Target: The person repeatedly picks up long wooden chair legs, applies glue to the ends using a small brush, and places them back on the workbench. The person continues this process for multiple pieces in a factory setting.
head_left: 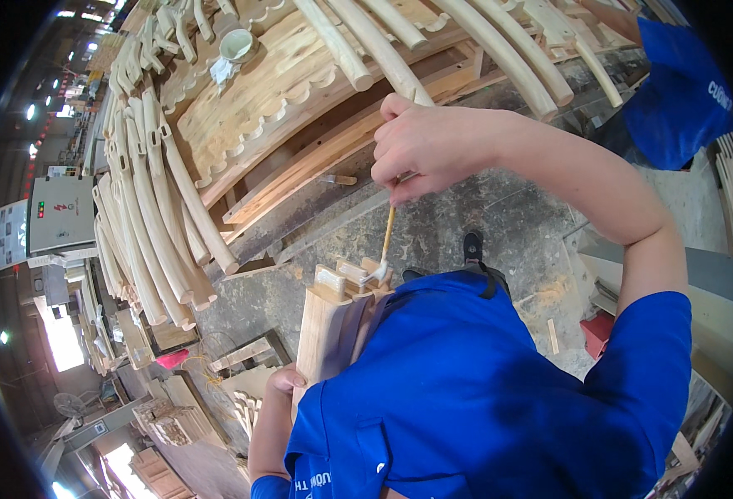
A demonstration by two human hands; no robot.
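My right hand (412, 150) is closed around the thin handle of a brush (389, 235). The brush's white-coated tip touches the tenons (352, 275) at the upper ends of several wooden pieces (323, 324). White glue-like stuff shows on those tenons. The pieces are bundled side by side and lean against my blue shirt. Low on the left side of the bundle, my left hand (286, 379) grips the wooden pieces, its fingers partly hidden behind them.
Ahead stands a wooden workbench (279, 62) with scalloped strips, holding curved wooden rails (337, 46) and a small bowl (236, 46). More slotted rails (152, 175) are stacked at left, near a grey electrical box (61, 212). A person in blue (686, 91) is at the upper right.
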